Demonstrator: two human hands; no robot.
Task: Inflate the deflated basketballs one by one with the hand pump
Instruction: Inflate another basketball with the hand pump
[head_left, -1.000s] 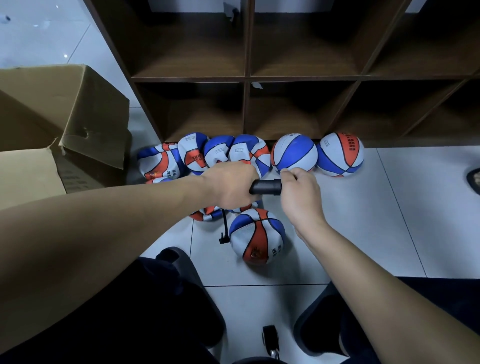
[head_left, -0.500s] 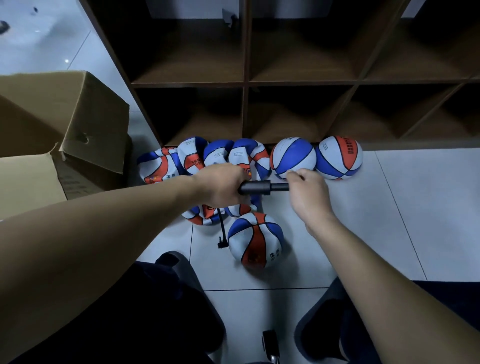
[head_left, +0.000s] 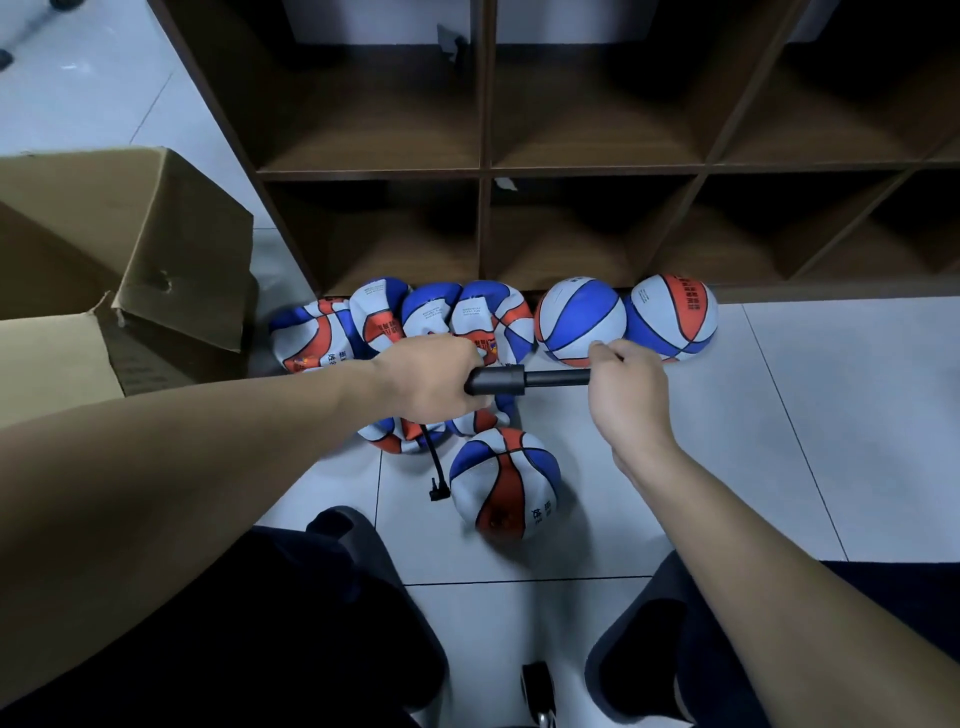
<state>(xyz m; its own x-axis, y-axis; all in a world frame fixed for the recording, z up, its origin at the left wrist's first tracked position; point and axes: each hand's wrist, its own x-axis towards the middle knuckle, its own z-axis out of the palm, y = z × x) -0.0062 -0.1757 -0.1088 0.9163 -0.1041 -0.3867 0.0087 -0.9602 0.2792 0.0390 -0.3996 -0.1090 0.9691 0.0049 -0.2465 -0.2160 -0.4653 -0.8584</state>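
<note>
Left hand (head_left: 436, 382) is gripping the pump (head_left: 496, 380); right hand (head_left: 626, 389) fingers are curling round its handle. Two balls (head_left: 581, 321) at centre look full; crumpled ones (head_left: 405, 322) remain.

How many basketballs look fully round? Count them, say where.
3: the blue-striped basketball and the orange-panelled basketball together at the shelf base; the front basketball on the floor by the pump hose. The left hand may hide others.

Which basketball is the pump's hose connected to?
The lone ball nearest the person, in front of the row; the hose ends at its left side.
</note>
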